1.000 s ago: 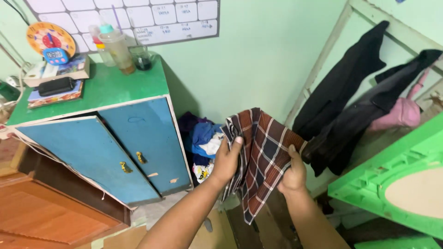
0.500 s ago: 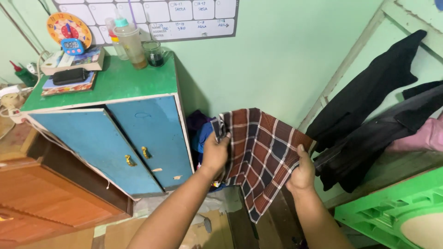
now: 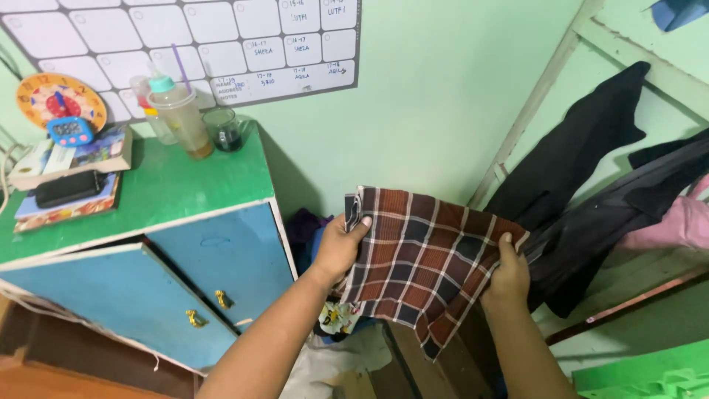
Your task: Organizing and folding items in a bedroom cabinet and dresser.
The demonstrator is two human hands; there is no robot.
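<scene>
A single head-worn camera looks down and forward, close over both hands, toward the green wall behind them.

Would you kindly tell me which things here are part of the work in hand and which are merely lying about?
In hand:
- checked cloth, spread out
- left hand gripping its left edge
- right hand gripping its right edge

Lying about:
- blue cabinet
- plastic cup with straw
- dark glass
- toy clock
- black garments hanging
- wall chart
</scene>
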